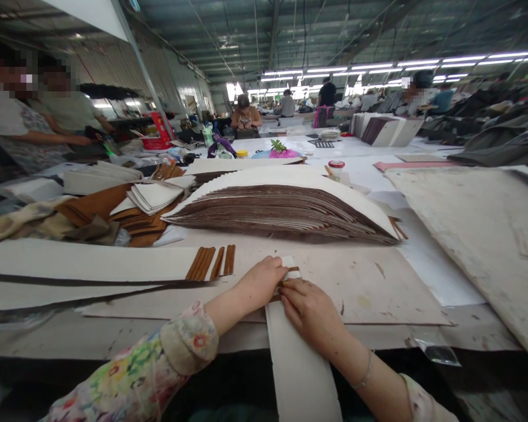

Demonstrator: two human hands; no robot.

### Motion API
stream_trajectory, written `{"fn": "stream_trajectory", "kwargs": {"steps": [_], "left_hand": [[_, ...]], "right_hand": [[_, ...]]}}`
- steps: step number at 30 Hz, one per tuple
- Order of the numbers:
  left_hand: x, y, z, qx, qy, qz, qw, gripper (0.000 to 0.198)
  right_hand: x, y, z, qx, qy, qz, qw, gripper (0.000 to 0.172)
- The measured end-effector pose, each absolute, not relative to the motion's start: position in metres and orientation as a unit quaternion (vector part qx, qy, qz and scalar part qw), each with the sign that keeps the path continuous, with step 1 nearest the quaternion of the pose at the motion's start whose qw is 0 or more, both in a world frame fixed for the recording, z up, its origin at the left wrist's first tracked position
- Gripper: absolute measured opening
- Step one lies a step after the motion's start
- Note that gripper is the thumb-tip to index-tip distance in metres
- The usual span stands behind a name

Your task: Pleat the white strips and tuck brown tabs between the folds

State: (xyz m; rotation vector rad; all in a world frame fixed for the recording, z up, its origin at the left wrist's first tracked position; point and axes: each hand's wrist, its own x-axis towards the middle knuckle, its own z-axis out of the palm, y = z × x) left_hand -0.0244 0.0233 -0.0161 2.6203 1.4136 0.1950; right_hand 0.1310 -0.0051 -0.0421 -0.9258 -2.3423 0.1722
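Note:
A long white strip (301,363) runs from the worktable down over its front edge toward me. Across its far end lies a narrow brown strip (293,269), with a second brown edge showing under my fingers. My left hand (261,283) is closed, its fingertips pinched at the brown strip from the left. From the right, my right hand (310,308) has its fingers bent and pressed together on the same spot. The fingertips touch or nearly touch each other and hide the part between them.
Beyond my hands lies a bowed stack of white-topped brown sheets (281,205). At left, several brown strips (202,264) rest on the end of a long white panel (83,261). A stained board (479,234) covers the right side. A lidded jar (335,169) stands behind the stack; people work farther back.

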Motion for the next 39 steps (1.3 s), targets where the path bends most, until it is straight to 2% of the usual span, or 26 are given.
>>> {"fn": "stream_trajectory", "kwargs": {"steps": [9, 17, 22, 31, 39], "left_hand": [[-0.054, 0.033, -0.013, 0.846, 0.489, 0.111, 0.179, 0.023], [-0.058, 0.029, -0.013, 0.846, 0.488, 0.117, 0.18, 0.018], [-0.059, 0.023, -0.017, 0.872, 0.46, 0.104, 0.129, 0.017], [-0.073, 0.0, -0.026, 0.892, 0.451, 0.016, -0.014, 0.033], [-0.064, 0.004, -0.017, 0.879, 0.473, 0.053, 0.022, 0.033]], "right_hand": [[0.132, -0.005, -0.046, -0.346, -0.884, 0.05, 0.31, 0.019], [0.133, -0.005, -0.048, -0.35, -0.885, 0.047, 0.303, 0.019], [0.132, -0.005, -0.046, -0.35, -0.886, 0.052, 0.299, 0.019], [0.134, -0.004, -0.05, -0.349, -0.888, 0.046, 0.296, 0.021], [0.132, -0.005, -0.049, -0.345, -0.886, 0.047, 0.307, 0.021]]}}
